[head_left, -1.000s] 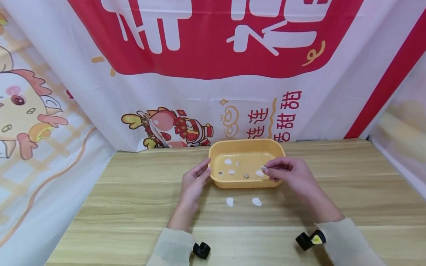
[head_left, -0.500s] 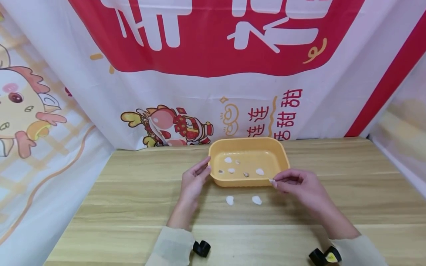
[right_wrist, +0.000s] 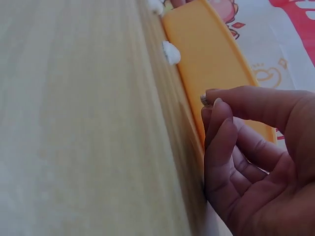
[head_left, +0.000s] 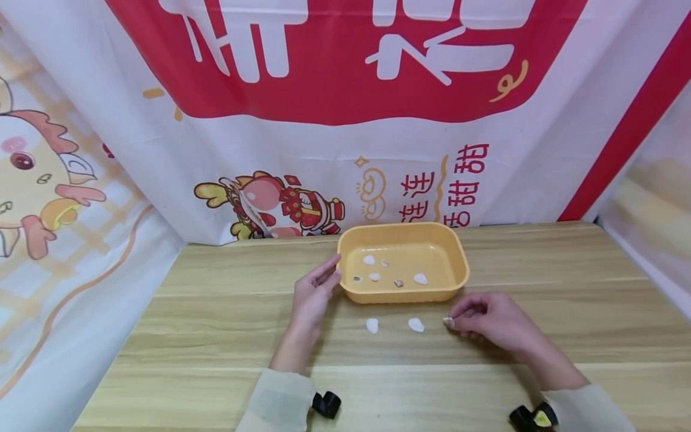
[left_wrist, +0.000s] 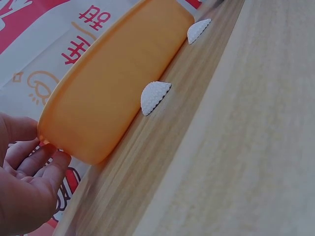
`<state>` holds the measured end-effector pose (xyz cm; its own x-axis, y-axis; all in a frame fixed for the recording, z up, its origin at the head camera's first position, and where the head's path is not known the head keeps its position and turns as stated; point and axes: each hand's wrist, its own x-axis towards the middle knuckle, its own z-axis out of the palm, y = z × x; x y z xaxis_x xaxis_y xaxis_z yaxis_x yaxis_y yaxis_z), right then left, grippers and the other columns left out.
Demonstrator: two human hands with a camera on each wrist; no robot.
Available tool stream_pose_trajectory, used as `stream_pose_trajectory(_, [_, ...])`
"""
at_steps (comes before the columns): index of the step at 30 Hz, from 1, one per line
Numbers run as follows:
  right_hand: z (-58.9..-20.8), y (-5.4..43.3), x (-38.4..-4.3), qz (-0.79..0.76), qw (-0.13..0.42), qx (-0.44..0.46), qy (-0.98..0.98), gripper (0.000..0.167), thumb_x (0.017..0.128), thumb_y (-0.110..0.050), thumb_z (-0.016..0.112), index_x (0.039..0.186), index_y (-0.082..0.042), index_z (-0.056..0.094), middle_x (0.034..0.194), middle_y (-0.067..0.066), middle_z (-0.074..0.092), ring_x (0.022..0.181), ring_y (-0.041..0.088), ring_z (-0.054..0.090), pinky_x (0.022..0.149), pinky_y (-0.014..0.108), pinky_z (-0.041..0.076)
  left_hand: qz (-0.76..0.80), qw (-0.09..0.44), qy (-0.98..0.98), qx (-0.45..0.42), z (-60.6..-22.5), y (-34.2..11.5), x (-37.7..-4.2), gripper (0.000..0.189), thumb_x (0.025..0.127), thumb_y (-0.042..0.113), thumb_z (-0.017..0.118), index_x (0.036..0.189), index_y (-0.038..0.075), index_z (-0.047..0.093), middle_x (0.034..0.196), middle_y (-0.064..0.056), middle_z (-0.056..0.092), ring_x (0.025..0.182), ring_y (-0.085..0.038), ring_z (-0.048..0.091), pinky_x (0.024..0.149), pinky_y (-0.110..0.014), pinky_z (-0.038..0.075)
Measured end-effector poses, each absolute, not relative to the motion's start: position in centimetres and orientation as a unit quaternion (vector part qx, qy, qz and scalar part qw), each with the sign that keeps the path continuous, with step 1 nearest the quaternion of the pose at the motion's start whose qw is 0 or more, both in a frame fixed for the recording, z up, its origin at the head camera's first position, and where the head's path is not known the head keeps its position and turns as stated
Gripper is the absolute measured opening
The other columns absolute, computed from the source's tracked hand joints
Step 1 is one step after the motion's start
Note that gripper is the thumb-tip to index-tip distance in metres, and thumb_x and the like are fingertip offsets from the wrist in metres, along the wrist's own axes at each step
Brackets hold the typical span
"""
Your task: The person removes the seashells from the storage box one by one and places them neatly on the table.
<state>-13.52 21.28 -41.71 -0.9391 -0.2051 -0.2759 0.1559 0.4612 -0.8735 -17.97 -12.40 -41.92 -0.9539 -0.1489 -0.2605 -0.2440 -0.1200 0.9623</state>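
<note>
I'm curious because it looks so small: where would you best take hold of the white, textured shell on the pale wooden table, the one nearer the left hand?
Probably by two opposite edges, pinched from above and the person's side. The white, textured shell lies domed side up, rim low on the pale wooden table, and the yellow plastic tray stands just behind it.

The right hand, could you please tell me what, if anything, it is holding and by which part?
The right hand holds a small shell by one edge, pinched between its fingertips, which hide part of it.
</note>
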Motion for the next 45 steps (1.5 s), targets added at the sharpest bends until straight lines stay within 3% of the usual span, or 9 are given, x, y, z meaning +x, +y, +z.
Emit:
stream_pose_trajectory(13, [-42.36,21.75,-13.80,-0.482,0.156,-0.004,0.862,0.020,0.091,-0.014,0.084,0.104,0.000,0.077,0.081,0.002,0.075,0.070,0.014,0.067,0.059,0.026,0.060,0.733,0.033,0.663,-0.148,-42.00,-12.42,-17.96,0.037,0.105,0.013,0.069,0.139,0.028,0.072,0.157,0.000,0.062,0.142,-0.021,0.060,0.120,-0.037,0.055])
stream_pose_trajectory(26, [-42.23,21.62,-13.75,-0.442,0.145,0.007,0.885,0.015,0.089,-0.018,0.087,0.096,-0.008,0.080,0.079,0.000,0.075,0.069,0.016,0.068,0.057,0.027,0.059,0.737,0.030,0.660,-0.141,-42.15,-12.47,-17.95,0.038,0.105,0.012,0.069,0.141,0.024,0.070,0.157,-0.004,0.061,0.142,-0.024,0.060,0.121,-0.039,0.054])
stream_pose_trajectory(45, [-42.33,21.62,-13.76,-0.426,0.138,0.013,0.894,0.018,0.088,-0.023,0.089,0.092,-0.009,0.079,0.075,-0.001,0.073,0.068,0.015,0.068,0.056,0.026,0.059,0.737,0.031,0.660,-0.142,-42.30,-12.50,-17.99,0.037,0.105,0.013,0.069,0.140,0.026,0.072,0.156,-0.002,0.062,0.142,-0.023,0.060,0.121,-0.038,0.054])
